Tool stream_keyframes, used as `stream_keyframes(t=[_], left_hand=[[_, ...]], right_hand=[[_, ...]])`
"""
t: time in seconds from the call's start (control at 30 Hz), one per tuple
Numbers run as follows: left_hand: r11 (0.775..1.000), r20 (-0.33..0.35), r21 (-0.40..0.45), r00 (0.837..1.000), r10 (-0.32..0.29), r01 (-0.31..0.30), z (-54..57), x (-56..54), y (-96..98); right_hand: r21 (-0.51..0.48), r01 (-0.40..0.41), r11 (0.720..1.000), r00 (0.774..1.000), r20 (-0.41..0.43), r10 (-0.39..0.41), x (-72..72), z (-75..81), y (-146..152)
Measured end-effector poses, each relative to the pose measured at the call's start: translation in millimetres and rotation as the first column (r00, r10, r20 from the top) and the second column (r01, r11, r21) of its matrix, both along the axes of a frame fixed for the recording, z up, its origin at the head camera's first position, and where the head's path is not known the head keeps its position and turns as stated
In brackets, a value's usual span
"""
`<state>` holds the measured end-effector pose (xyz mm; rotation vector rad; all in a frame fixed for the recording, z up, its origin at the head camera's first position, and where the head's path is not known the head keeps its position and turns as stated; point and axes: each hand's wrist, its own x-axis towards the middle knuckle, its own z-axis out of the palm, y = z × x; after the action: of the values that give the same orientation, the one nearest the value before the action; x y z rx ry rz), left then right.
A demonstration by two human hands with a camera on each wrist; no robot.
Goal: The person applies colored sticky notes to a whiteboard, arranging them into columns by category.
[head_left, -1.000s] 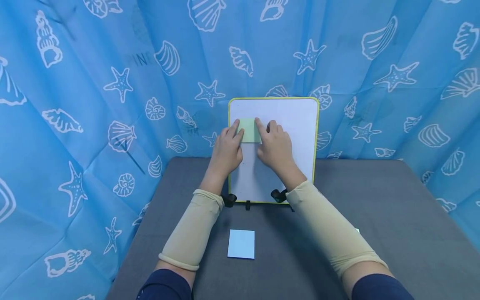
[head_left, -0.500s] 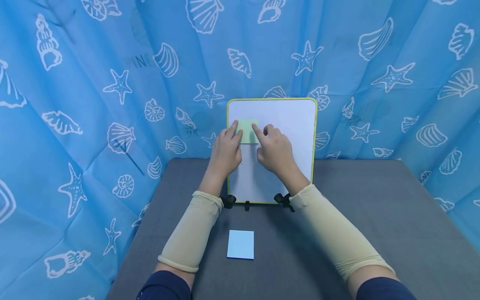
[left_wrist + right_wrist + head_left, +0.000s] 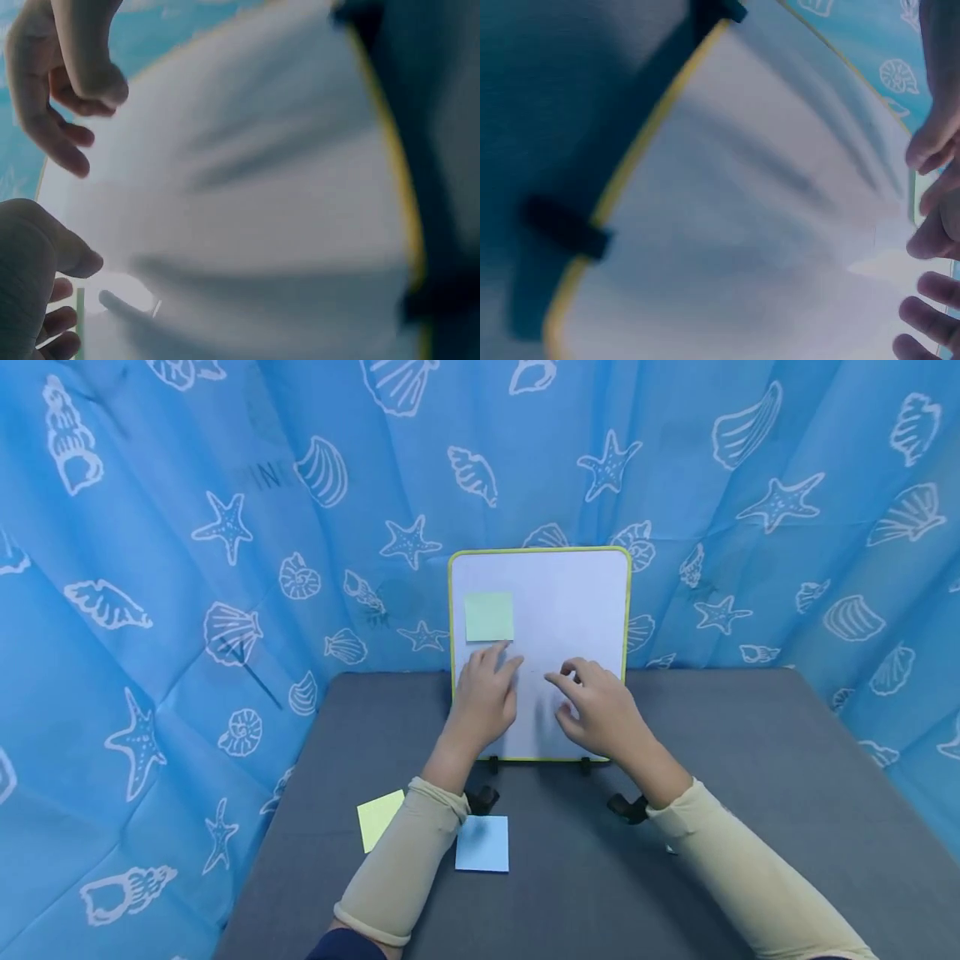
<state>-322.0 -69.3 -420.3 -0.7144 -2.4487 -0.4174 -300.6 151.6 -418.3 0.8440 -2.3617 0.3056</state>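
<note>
Hovering before the whiteboard [image 3: 570,602], the left hand [image 3: 487,697] and right hand [image 3: 597,706] are apart, fingers loosely bent. The pale green note [image 3: 489,616] is on the board's upper left area. A left fingertip shows at the note's lower edge; contact cannot be told. The right hand is in front of the board's lower right portion. On the gray table [image 3: 555,902], a light blue pad [image 3: 482,845] lies near the left wrist; beside it, the left sleeve [image 3: 401,864] partly hides a yellow-green note [image 3: 378,818].
</note>
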Motion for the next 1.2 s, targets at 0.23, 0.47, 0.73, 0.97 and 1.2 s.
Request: stream_keyframes(t=[0.23, 0.47, 0.73, 0.97, 1.2], left_hand=[[0.992, 0.09, -0.013, 0.988, -0.122, 0.123, -22.2, 31.7, 42.2], [0.971, 0.127, -0.071, 0.968, -0.217, 0.227, -41.8, 51.7, 76.8], [0.938, 0.19, -0.119, 0.935, -0.3, 0.326, -63.5, 77.2, 109.9], [0.907, 0.214, -0.166, 0.912, -0.349, 0.386, -77.0, 92.9, 130.9], [0.871, 0.285, -0.217, 0.882, -0.375, 0.44, -83.4, 109.2, 146.7]], right_hand=[[-0.041, -0.011, 0.999, 0.995, 0.094, 0.015, 35.7, -17.5, 48], [-0.017, 0.077, 0.997, 0.938, 0.34, -0.066, 73.7, -29.3, 90], [0.014, 0.155, 0.988, 0.88, 0.453, -0.145, 109.2, -47.2, 123], [0.04, 0.205, 0.978, 0.819, 0.541, -0.193, 127.1, -58.4, 140], [0.055, 0.222, 0.973, 0.779, 0.59, -0.211, 140.8, -69.1, 152]])
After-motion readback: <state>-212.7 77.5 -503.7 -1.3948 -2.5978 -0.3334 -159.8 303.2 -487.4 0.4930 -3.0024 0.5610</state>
